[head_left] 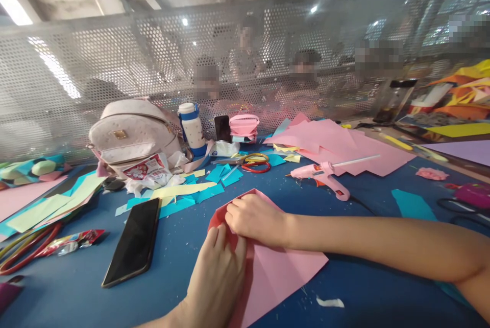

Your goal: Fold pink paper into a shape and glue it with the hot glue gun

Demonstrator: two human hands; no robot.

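Hands (pixel 220 272) (pixel 256 218) at pink paper (pixel 285 269) edge; open table (pixel 174 254) toward phone (pixel 133 241).

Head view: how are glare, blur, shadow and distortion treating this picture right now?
Head view: the bright patch at upper left is blown out; the mesh screen looks hazy, with pixelated blocks covering parts behind it; the pink paper darkens beside the left hand; things near the side edges look stretched; the glue gun reads fairly clearly.

I hold a creased pink paper sheet (pixel 277 272) at the near middle, its left side folded and deeper reddish, one corner pointing right.
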